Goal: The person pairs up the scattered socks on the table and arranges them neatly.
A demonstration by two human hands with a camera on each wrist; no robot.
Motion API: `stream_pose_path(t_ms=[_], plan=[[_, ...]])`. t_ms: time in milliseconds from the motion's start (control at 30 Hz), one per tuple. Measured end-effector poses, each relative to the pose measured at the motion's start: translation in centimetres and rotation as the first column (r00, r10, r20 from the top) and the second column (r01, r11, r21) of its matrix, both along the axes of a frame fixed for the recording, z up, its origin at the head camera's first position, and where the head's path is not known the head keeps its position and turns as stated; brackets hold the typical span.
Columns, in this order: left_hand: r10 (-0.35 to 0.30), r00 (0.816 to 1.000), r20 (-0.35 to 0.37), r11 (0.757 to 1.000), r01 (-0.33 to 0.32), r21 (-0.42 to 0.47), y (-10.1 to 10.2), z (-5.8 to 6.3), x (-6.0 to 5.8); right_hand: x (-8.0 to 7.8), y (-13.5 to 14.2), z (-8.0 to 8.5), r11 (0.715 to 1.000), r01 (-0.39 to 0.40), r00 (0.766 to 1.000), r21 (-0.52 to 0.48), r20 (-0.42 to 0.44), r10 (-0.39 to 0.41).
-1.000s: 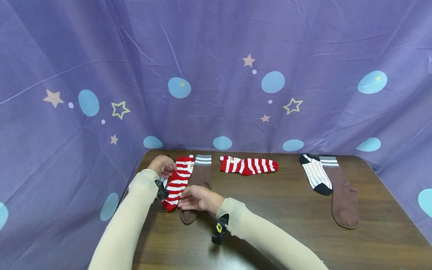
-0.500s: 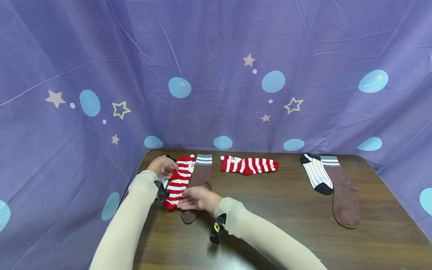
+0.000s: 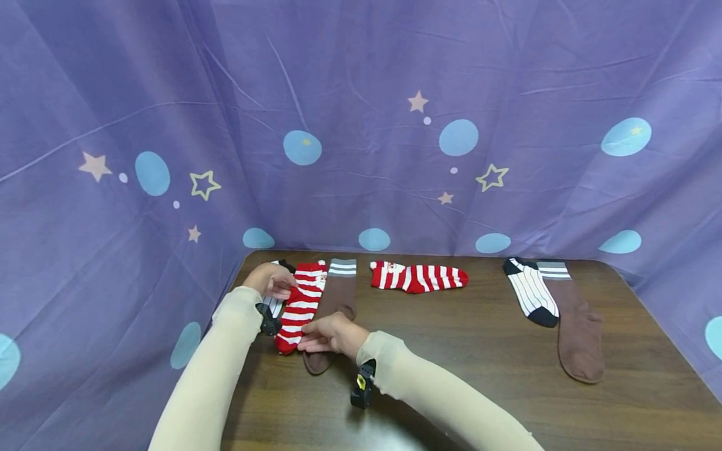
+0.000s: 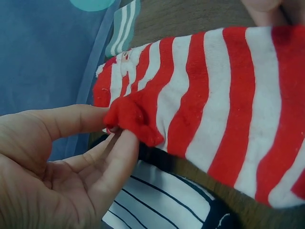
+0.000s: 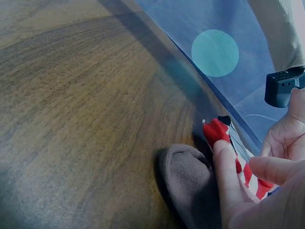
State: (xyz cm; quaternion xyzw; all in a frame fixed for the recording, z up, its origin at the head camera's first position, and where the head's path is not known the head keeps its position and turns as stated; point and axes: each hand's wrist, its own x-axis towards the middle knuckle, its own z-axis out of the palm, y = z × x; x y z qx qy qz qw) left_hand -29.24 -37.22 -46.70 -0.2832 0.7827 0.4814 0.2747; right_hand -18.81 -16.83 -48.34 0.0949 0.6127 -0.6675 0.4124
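Observation:
A red-and-white striped sock (image 3: 301, 308) lies at the left of the table, between a brown sock (image 3: 341, 291) and a mostly covered white sock with dark lines (image 4: 157, 195). My left hand (image 3: 272, 280) pinches the striped sock's red heel (image 4: 131, 119) between thumb and fingers, bunching the fabric. At the lower part of the same sock, my right hand (image 3: 334, 334) has its thumb and fingers on either side of the edge near the red toe (image 5: 217, 131). The brown sock's toe (image 5: 188, 167) shows beside the right fingers.
Another red-and-white striped sock (image 3: 420, 277) lies sideways at the back middle of the wooden table (image 3: 451, 351). To the right are a white lined sock with dark toe (image 3: 530, 291) and a second brown sock (image 3: 578, 338). A purple curtain (image 3: 361, 125) rises behind.
Both hands stay almost in place at the striped sock. The whole head view shifts slightly, and the socks lie as before.

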Motion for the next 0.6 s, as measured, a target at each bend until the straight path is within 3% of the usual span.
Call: stream_pose_path(t_ms=[100, 200, 367, 600], plan=[[0.032, 0.999, -0.029, 0.999, -0.032, 0.005, 0.8, 1.1, 1.1, 0.1, 0.1, -0.1, 1.000, -0.004, 1.000, 0.004, 0.004, 0.004], [0.025, 0.999, -0.042, 0.999, -0.023, 0.041, 1.0, 1.7, 1.7, 0.3, 0.2, -0.1, 1.000, -0.010, 1.000, 0.006, -0.013, 0.010], [0.020, 0.999, -0.039, 0.994, -0.016, 0.105, 0.7, 1.6, 1.6, 0.3, 0.2, -0.3, 1.000, -0.021, 0.999, 0.007, -0.045, 0.022], [0.022, 0.999, -0.040, 0.992, -0.017, 0.123, 0.4, 1.4, 1.6, 0.3, 0.1, -0.5, 1.000, -0.016, 0.998, 0.012, -0.053, 0.016]])
